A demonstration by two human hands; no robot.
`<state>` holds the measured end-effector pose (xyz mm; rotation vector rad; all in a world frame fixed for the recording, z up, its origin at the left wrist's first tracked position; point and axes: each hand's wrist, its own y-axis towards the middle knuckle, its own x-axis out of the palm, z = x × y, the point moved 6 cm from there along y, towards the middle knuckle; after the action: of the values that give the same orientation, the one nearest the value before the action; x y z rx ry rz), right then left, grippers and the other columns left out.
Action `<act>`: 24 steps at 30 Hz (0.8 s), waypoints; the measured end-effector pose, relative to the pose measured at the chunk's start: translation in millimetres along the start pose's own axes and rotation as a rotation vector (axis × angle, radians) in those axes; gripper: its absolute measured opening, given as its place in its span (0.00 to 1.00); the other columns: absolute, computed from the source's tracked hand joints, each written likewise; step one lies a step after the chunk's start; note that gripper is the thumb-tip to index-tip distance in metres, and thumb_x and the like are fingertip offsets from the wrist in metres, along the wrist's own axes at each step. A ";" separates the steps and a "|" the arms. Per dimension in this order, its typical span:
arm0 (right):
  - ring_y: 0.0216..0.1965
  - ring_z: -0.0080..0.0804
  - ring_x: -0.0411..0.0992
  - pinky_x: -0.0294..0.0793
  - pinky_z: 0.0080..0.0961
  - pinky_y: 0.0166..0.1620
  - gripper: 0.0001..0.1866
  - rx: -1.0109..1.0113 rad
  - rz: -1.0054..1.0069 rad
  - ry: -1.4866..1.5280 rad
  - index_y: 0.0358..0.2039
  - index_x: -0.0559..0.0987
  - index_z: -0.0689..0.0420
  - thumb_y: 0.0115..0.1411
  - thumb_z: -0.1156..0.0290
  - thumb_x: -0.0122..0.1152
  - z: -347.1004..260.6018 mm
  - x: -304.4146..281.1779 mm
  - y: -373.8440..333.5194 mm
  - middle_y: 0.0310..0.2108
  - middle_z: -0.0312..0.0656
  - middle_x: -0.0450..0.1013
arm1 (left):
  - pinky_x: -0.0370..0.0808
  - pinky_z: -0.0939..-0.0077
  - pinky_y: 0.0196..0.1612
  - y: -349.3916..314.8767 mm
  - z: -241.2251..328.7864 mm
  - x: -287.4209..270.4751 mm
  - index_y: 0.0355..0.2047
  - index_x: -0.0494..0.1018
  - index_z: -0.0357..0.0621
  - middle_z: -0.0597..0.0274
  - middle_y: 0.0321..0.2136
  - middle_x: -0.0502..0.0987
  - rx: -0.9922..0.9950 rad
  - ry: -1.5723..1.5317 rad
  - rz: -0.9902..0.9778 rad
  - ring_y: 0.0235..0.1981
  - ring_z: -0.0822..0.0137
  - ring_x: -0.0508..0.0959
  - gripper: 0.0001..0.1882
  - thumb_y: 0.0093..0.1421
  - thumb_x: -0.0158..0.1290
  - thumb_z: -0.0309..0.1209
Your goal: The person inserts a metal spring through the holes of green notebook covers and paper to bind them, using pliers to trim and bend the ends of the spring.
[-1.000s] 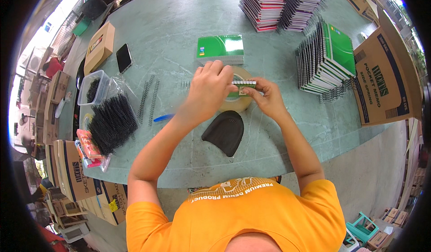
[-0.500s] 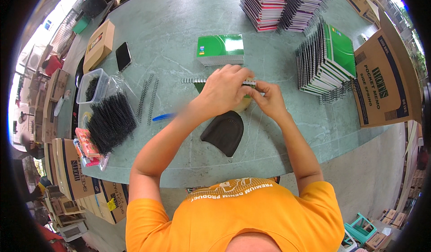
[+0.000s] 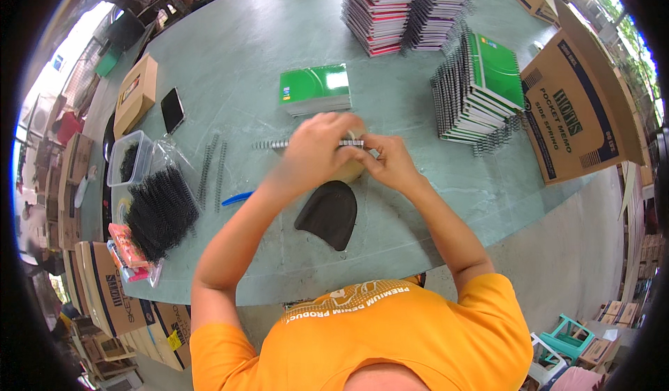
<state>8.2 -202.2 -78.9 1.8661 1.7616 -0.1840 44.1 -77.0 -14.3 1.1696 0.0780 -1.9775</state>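
Observation:
Above the table's middle, a small spiral notebook (image 3: 354, 143) is held edge-on between my two hands. A black wire coil (image 3: 268, 144) runs along its edge and sticks out past my left hand. My left hand (image 3: 322, 147) is closed over the notebook's left and middle part, hiding most of it. At the right end, my right hand (image 3: 391, 162) pinches the edge with thumb and fingers. A beige round thing (image 3: 348, 172) shows partly beneath the hands. Closer to me lies a black curved pad (image 3: 329, 215). Just beyond the hands stands a stack of green-covered notepads (image 3: 313, 88).
At left are loose coils (image 3: 212, 171), a heap of black coils (image 3: 164, 210), a plastic tub (image 3: 132, 157), a blue tool (image 3: 237, 198) and a phone (image 3: 172, 110). Stacked spiral notebooks (image 3: 477, 88) and an open carton (image 3: 571, 112) stand at right.
The whole view has shifted slightly, with the table things now further left. The notebook's green cover, partly seen before, is now turned out of sight. Both hands keep their hold.

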 end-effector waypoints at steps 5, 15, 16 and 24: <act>0.45 0.28 0.72 0.71 0.23 0.45 0.15 -0.106 0.342 -0.015 0.43 0.78 0.59 0.53 0.73 0.62 -5.8 -28.3 -4.3 0.44 0.41 0.75 | 0.70 0.63 0.38 -20.4 -24.6 -20.0 0.36 0.73 0.39 0.51 0.33 0.75 -0.232 0.183 -0.225 0.34 0.51 0.75 0.14 0.48 0.59 0.27; 0.54 0.40 0.68 0.70 0.32 0.51 0.26 -0.320 0.586 -0.510 0.53 0.72 0.53 0.51 0.84 0.50 -116.9 -189.1 10.4 0.54 0.44 0.68 | 0.70 0.66 0.45 -22.3 -13.2 -53.5 0.45 0.73 0.42 0.51 0.41 0.75 -0.095 0.024 0.333 0.42 0.56 0.74 0.19 0.53 0.59 0.33; 0.55 0.43 0.67 0.69 0.35 0.52 0.22 -0.311 0.621 -0.799 0.52 0.72 0.54 0.56 0.77 0.51 -117.7 -203.6 14.6 0.54 0.44 0.68 | 0.70 0.66 0.46 -23.7 -14.0 -48.9 0.46 0.73 0.42 0.51 0.41 0.75 -0.091 0.027 0.301 0.43 0.55 0.74 0.20 0.53 0.59 0.33; 0.56 0.45 0.64 0.61 0.42 0.57 0.23 -0.162 0.394 -1.142 0.52 0.71 0.54 0.63 0.53 0.45 -40.3 -181.3 14.4 0.54 0.44 0.67 | 0.70 0.67 0.45 -32.3 -11.1 -17.5 0.43 0.74 0.43 0.53 0.41 0.75 -0.028 -0.042 0.217 0.43 0.55 0.74 0.17 0.53 0.58 0.32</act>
<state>-12.0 -341.4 43.1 1.4416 0.6017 -0.7451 34.3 -40.2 -18.1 1.0705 -0.0413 -1.8033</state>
